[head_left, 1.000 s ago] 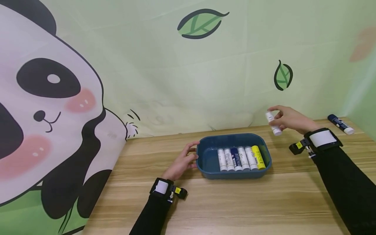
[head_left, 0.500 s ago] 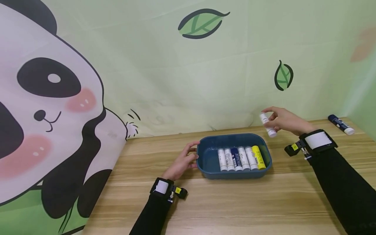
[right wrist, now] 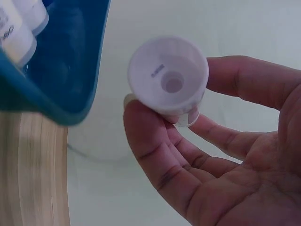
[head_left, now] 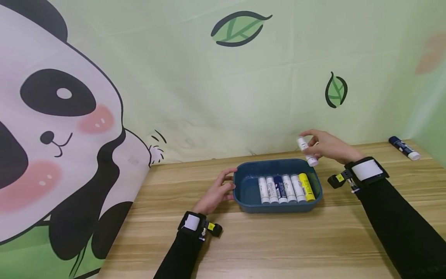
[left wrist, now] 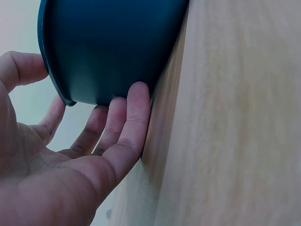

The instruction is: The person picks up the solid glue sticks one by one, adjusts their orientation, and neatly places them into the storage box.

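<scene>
Fingers of the right hand (head_left: 325, 146) pinch a white tube (head_left: 307, 152) above the far right rim of the blue tray (head_left: 244, 193), the left hand (head_left: 216, 192) lying open against its side, so lowering it beside the row of tubes (head_left: 285, 188) seems next.

Labels on the sticks (head_left: 283, 188) in the tray (head_left: 244, 190) are too tiny to read, and the far blue stick (head_left: 404, 147)'s print too.
</scene>
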Available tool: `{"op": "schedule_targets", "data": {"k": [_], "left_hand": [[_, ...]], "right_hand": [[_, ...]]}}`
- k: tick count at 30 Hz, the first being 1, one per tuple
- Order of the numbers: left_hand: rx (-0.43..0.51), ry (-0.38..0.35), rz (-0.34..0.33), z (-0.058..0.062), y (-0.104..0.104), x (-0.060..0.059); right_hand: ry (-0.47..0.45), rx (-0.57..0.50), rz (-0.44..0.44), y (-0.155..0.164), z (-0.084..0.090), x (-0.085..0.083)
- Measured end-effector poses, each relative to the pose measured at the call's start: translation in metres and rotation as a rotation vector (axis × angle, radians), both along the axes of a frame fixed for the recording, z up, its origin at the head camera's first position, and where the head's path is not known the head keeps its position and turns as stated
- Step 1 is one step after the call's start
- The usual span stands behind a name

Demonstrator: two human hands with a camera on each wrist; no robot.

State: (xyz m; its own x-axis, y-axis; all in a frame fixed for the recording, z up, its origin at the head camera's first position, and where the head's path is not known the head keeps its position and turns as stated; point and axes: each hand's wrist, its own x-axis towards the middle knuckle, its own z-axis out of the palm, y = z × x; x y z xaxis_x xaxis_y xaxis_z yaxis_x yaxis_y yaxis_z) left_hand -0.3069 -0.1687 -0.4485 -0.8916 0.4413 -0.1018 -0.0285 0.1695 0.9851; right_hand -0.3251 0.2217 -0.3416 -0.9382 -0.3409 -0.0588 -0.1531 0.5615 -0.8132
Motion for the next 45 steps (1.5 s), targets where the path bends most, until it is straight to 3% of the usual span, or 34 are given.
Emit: {"op": "schedule_targets", "data": {"k": [30, 45], "left_hand": [[0.026, 0.002, -0.003, -0.001, 0.002, -0.001], [0.031, 0.006, 0.002, -0.003, 0.001, -0.002]], "right_hand": [[0.019, -0.046, 0.084, -0.048, -0.004, 0.006], [0.005, -0.01, 0.118, -0.069, -0.003, 0.008]]}}
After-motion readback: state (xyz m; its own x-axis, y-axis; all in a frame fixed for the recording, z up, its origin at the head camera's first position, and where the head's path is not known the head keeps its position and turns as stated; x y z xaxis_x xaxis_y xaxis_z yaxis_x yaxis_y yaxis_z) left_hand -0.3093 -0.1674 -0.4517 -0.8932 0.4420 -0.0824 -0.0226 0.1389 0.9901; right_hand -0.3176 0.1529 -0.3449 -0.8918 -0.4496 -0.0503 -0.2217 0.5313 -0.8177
